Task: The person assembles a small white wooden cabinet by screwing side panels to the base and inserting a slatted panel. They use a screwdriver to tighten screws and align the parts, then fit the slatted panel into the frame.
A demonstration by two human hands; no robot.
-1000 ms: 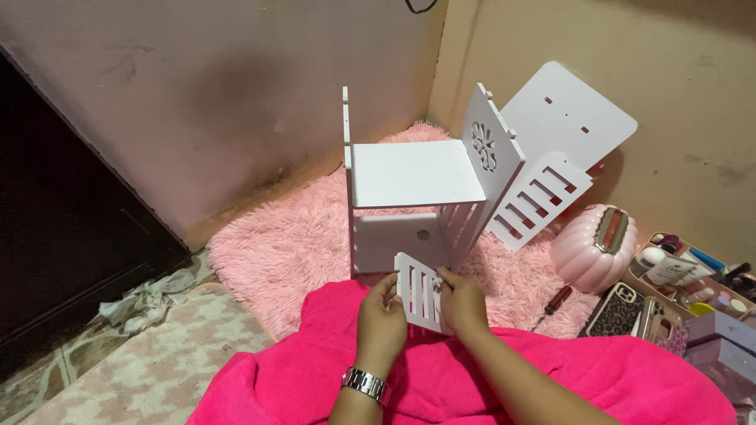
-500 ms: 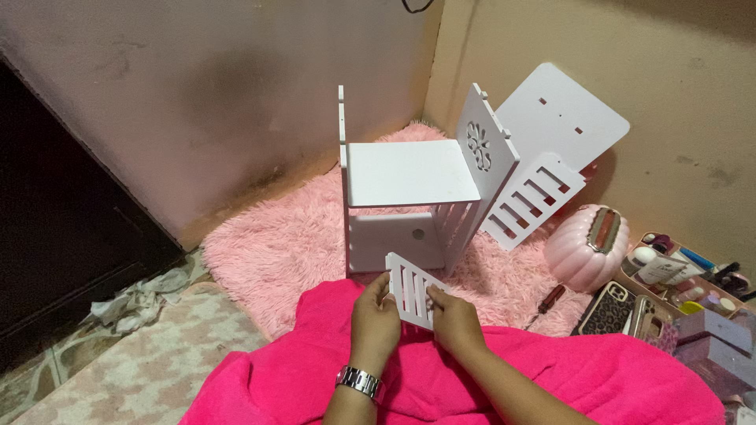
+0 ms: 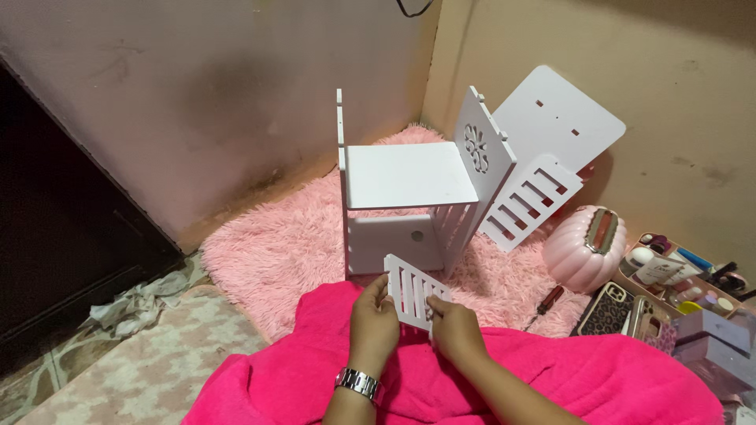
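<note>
Slatted panel (image 3: 415,291) lowered slightly, slats pointing upper-left

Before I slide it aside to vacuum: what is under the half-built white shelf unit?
The white shelf unit stands on the fluffy pink rug, which spreads out around it. The rug and floor right beneath its base are covered, so anything lying there cannot be seen.

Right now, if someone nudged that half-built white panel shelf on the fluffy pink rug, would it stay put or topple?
The half-built white panel shelf would probably wobble: it stands on the soft fluffy pink rug. It looks light, made of thin flat boards, so a nudge could well shift it. Its slotted side panel leans outward, so the joints may be loose.
</note>
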